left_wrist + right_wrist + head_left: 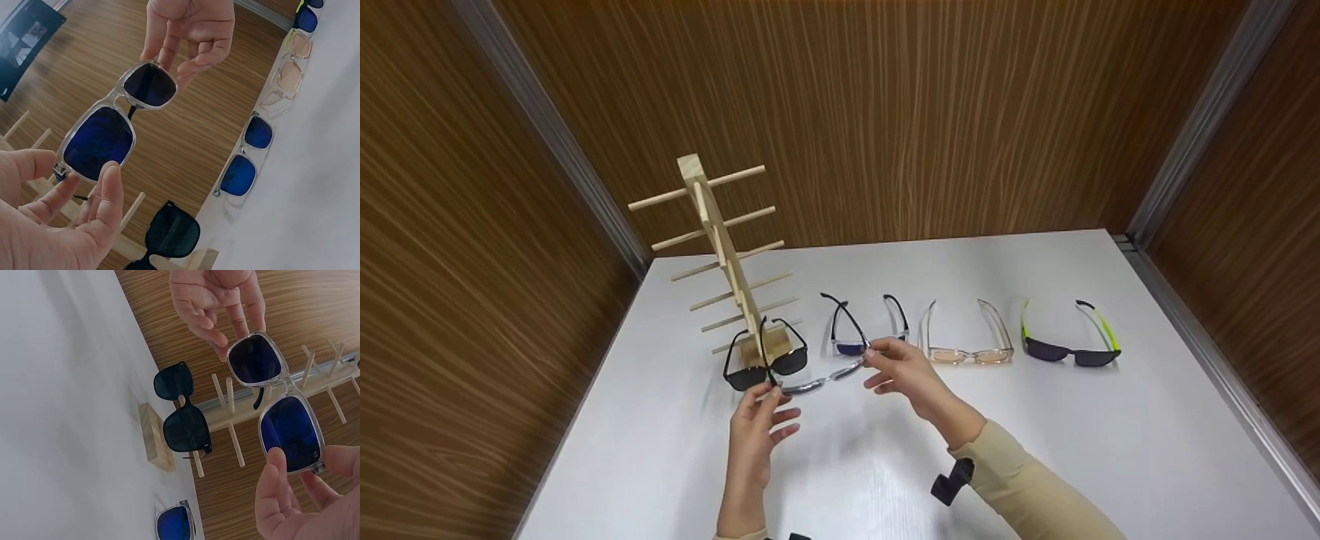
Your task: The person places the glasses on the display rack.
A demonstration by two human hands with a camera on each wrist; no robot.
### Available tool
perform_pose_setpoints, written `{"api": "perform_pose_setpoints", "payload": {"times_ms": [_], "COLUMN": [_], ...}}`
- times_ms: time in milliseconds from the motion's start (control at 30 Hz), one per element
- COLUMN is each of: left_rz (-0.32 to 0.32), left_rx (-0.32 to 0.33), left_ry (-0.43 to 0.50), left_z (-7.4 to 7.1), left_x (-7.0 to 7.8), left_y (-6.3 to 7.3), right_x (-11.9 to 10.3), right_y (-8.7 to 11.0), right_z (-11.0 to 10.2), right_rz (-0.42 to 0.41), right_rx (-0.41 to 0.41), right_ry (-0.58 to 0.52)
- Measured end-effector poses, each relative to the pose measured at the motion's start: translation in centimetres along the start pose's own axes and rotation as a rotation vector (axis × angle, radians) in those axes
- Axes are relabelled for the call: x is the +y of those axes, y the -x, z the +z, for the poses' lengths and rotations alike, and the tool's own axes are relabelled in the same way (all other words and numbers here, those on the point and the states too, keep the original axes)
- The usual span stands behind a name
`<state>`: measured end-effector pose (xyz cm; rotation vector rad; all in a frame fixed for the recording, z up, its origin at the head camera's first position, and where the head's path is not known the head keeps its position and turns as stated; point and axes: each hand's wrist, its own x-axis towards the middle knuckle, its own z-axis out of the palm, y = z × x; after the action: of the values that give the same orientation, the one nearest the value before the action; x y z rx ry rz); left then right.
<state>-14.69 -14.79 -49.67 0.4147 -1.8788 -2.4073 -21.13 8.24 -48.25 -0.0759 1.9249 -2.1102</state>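
Both hands hold up a pair of clear-framed sunglasses [100, 143] with dark blue lenses and dark temples, above the table. The left hand [754, 435] pinches them at one hinge corner between thumb and fingers. At the opposite corner, the right hand [913, 381] pinches the frame in the same way. The right wrist view shows the lenses of these sunglasses [291, 430] from the front. Close beyond the left hand, black sunglasses [790, 362] hang low on a wooden peg rack [724, 247].
On the white table [1035, 450], a row stretches rightward: blue-lensed sunglasses [851, 349], peach-lensed clear glasses [971, 356] and black sunglasses with yellow-green temples [1072, 354]. The rack's pegs stick out to both sides. Wood-grain panels [885, 120] enclose the table.
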Motion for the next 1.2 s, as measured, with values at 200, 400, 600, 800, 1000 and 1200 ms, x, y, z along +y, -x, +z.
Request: {"api": "perform_pose_setpoints", "payload": {"times_ms": [200,400,600,800,1000,1200], "left_rz": [0.020,0.019,0.016,0.016,0.016,0.028], "left_rx": [0.017,0.045,0.054,0.068,0.082,0.109], "left_ry": [0.002,-0.004,-0.019,-0.037,-0.053,-0.125], "left_z": [-0.8,-1.6,-2.3,-3.0,-3.6,-4.1], "left_x": [0.3,0.8,1.4,1.8,2.4,2.7], "left_y": [-0.1,-0.4,-0.7,-1.2,-1.6,-2.5], "right_x": [-0.3,-0.4,-0.4,-0.4,-0.7,-0.6], "right_y": [-0.7,-1.5,-2.1,-2.6,-3.4,-4.2], "right_z": [1.0,2.3,3.4,4.4,5.3,5.9], "right_rz": [0.017,0.026,0.035,0.046,0.059,0.071], "right_rx": [-0.015,-0.020,-0.019,-0.013,-0.013,-0.013], "right_ry": [0.023,0.028,0.018,0.016,0.017,0.018]}}
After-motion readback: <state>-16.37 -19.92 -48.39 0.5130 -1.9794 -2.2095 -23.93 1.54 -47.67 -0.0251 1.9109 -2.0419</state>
